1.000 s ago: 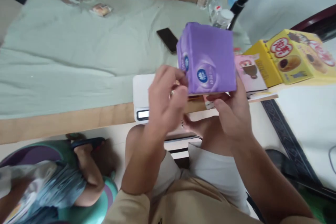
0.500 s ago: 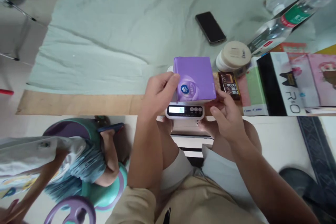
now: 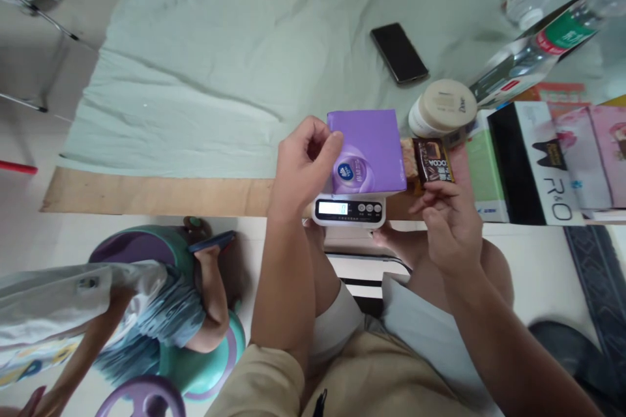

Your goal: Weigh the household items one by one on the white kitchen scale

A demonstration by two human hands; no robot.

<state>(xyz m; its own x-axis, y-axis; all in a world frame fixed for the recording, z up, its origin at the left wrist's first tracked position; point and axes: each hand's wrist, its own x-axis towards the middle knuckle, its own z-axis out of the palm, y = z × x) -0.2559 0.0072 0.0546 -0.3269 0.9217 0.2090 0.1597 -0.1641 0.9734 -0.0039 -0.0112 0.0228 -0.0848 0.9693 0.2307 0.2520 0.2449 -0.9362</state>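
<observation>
A purple tissue pack lies on a small white digital scale at the near table edge; the display is lit. My left hand grips the pack's left edge, thumb on top. Just right of the pack lies a brown cocoa bar. My right hand has its fingertips pinched on the near end of that bar.
A black phone and a round white jar lie on the pale green cloth. Water bottles and flat boxes crowd the right side. A small person on a teal ride-on toy is at the lower left.
The purple pack went from held in the air down onto the scale. My right hand let go of it and moved right to the cocoa bar.
</observation>
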